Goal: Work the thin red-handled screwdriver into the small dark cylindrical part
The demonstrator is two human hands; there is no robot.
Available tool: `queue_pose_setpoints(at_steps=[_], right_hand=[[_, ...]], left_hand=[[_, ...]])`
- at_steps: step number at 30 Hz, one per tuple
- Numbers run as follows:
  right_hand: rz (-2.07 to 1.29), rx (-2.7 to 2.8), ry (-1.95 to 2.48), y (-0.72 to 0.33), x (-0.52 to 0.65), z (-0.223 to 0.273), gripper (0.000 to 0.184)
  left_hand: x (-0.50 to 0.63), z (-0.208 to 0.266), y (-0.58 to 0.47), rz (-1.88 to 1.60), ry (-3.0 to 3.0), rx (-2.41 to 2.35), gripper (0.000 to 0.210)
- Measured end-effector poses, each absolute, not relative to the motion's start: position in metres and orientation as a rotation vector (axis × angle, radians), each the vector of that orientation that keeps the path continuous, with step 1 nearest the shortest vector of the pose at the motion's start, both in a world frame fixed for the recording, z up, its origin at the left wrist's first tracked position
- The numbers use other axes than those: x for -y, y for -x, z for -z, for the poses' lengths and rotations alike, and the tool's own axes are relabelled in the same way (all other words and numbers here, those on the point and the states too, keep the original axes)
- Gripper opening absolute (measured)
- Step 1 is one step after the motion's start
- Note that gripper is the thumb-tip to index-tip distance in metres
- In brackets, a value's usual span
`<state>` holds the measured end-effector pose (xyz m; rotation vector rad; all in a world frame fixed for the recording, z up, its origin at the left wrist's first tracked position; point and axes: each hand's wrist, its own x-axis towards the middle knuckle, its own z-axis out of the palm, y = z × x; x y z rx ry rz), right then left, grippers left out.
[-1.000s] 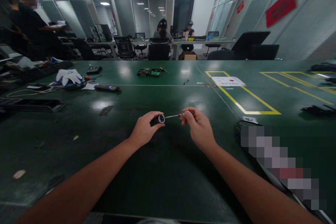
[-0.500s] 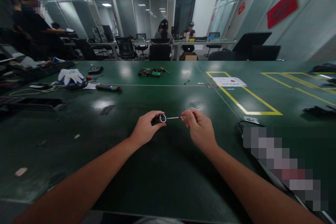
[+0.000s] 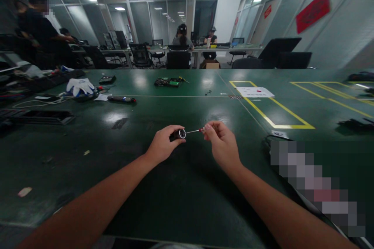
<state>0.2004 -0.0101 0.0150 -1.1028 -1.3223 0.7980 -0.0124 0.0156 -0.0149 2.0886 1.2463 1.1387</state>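
Note:
Between the thumb and fingers of my left hand (image 3: 164, 144) is a short black cylinder (image 3: 181, 134) with a silver-rimmed open end facing right. Its exact kind I cannot make out. My right hand (image 3: 222, 140) is closed around the handle of a thin screwdriver (image 3: 194, 131), which shows a red collar and a slim metal shaft. The shaft points left, and its tip meets or lies just in front of the cylinder's silver end; whether it touches is too small to tell. Both hands are held over the green table (image 3: 181, 194).
Farther left lie white gloves (image 3: 79, 86), a dark pen-shaped tool (image 3: 121, 99) and a dark tray (image 3: 43, 117). A green circuit board (image 3: 167, 82) sits at the back. Yellow tape (image 3: 292, 127) and a paper sheet (image 3: 254, 92) are on the right. People work beyond the table.
The screwdriver's shaft slants slightly more upward to the right, and the cylinder sits a touch lower in view. Both hands keep their hold. The standing person at far left has shifted.

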Motion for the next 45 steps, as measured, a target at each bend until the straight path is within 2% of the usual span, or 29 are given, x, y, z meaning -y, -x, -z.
queue_pose_setpoints(at_steps=[5, 8, 12, 17, 22, 26, 31, 35, 40, 45], right_hand=[[-0.741, 1.352, 1.085, -0.199, 0.011, -0.014, 0.030], [-0.666, 1.402, 1.103, -0.200, 0.013, -0.014, 0.036], [-0.596, 1.483, 1.168, -0.203, 0.013, -0.013, 0.030], [-0.694, 1.363, 1.166, -0.205, 0.007, -0.010, 0.024], [-0.748, 1.304, 1.134, -0.202, 0.001, -0.004, 0.027], [-0.891, 1.203, 1.106, -0.203, -0.009, 0.006, 0.029], [-1.371, 0.715, 1.099, -0.218, -0.028, 0.013, 0.021], [-1.179, 0.782, 1.115, -0.229, -0.036, 0.016, 0.020], [-0.981, 0.985, 1.200, -0.227, -0.035, 0.018, 0.025], [-0.866, 0.914, 1.235, -0.224, -0.037, 0.020, 0.023]], left_hand=[[-0.014, 0.016, 0.009, -1.137, -1.966, -1.232, 0.047], [-0.014, 0.017, 0.008, -1.103, -1.953, -1.229, 0.041], [-0.015, 0.017, 0.010, -1.084, -1.989, -1.235, 0.038], [-0.014, 0.012, 0.010, -1.092, -1.997, -1.242, 0.037], [-0.013, 0.014, 0.008, -1.104, -2.031, -1.268, 0.039], [-0.014, 0.016, 0.006, -1.093, -2.047, -1.314, 0.040], [-0.018, 0.010, 0.008, -1.062, -2.290, -1.193, 0.041], [-0.025, 0.010, 0.013, -0.853, -2.275, -1.288, 0.039], [-0.023, 0.010, 0.015, -0.789, -2.265, -1.340, 0.041], [-0.013, 0.001, 0.008, -0.649, -2.380, -1.281, 0.036]])
